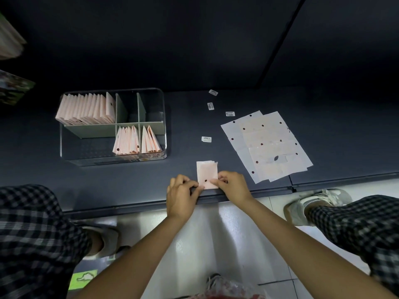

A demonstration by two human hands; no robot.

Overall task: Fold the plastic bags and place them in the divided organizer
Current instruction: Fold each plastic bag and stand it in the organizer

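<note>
We record one folded plastic bag (206, 174), pale pink with a dark dot, lying on the dark tabletop (237, 100) at its near edge, centre of the scene. Our left hand (181, 196) pinches the bag's near left corner, fingers curled onto it; our right hand (232, 186) pinches its near right edge in like manner. To the far left stands the divided organizer (62, 143), a clear box with grey-green partitions. Its far left compartment holds a dense row of folded bags (86, 110) standing upright; two near compartments toward the right hold smaller batches, also upright and leaning; the two far right compartments and the near left one hold none that we can see. To the right of the hands lies a stack of unfolded bags (267, 145), flat, overlapping, dotted with dark holes. Four small labels (206, 139) lie scattered on the tabletop between organizer and stack. Near us: checked trouser legs (32, 234) and pale shoes (319, 201) on a light floor.
</note>
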